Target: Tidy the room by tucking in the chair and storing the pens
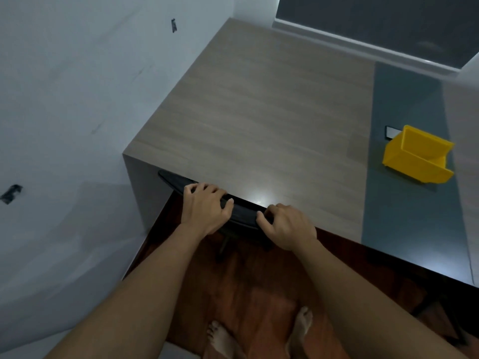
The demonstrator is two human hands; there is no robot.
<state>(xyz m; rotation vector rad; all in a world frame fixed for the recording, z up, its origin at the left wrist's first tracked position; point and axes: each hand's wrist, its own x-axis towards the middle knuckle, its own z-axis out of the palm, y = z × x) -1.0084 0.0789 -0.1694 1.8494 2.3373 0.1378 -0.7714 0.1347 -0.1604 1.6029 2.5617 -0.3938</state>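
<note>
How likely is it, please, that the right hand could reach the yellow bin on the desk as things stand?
Probably yes, once it lets go: the right hand grips the chair back, but the yellow bin sits on that hand's side of the desk, and nothing stands between them.

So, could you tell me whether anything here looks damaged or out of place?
Yes: the white wall shows two dark blotches, one high beside the desk, one lower left, like scuffs or chipped paint.

two hands [206, 207] [286, 226], one chair [245, 212], one desk [259, 112], one yellow bin [414, 156]
</note>
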